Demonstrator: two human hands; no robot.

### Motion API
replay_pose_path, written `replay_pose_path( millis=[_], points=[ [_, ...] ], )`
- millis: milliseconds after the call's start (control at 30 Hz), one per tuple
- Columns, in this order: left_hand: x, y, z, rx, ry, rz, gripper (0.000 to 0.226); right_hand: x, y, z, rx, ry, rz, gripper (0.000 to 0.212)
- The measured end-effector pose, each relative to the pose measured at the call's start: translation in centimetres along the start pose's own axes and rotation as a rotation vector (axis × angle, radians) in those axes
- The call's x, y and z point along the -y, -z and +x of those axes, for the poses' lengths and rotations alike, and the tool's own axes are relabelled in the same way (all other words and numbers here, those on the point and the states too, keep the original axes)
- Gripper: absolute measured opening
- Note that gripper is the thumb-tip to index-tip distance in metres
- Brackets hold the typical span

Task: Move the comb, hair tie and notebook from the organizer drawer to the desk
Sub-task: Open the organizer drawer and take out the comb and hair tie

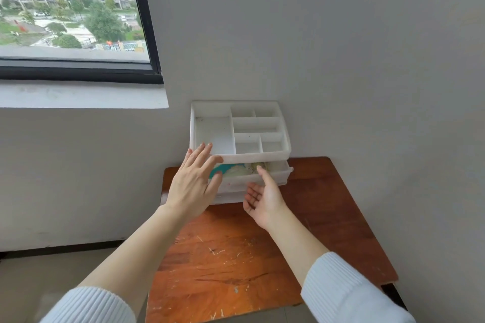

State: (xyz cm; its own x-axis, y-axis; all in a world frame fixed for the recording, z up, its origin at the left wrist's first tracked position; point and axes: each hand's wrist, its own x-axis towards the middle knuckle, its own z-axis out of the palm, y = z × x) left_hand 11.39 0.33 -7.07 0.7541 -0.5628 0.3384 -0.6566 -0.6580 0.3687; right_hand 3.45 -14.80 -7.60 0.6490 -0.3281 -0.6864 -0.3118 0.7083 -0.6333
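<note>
Sleeves at bottom corners, bare desk (231, 265) lower centre. Right hand (262, 198) palm-up, fingers spread, holding nothing, thumb touching drawer (252, 178) front. Left hand (195, 178) fingers wide, flat on organizer (240, 131) corner, steadying. Drawer partly out, mid frame: teal item (219, 168) and notebook (242, 169) peek; comb, tie unclear. Risk: hard tug slides light organizer, or drawer pops free, spilling.

Quick count: one white organizer (240, 128) on one wooden tabletop (236, 265), its top tray split into six compartments. One drawer (262, 178) pulled partway out. Two hands in shot, left hand (193, 183) & right hand (262, 196). One window (76, 13).
</note>
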Motion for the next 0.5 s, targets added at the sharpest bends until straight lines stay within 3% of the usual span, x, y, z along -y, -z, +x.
replay_pose_path(
  millis=[267,500],
  points=[
    [-0.7,-0.2,-0.2,-0.002,0.012,0.070,0.026,-0.9,2.5,-2.3,-0.034,-0.078,-0.197,0.039],
    [-1.8,0.1,-0.3,0.011,0.072,0.079,0.023,0.7,4.0,-4.2,0.026,-0.058,-0.534,0.042]
  ],
)
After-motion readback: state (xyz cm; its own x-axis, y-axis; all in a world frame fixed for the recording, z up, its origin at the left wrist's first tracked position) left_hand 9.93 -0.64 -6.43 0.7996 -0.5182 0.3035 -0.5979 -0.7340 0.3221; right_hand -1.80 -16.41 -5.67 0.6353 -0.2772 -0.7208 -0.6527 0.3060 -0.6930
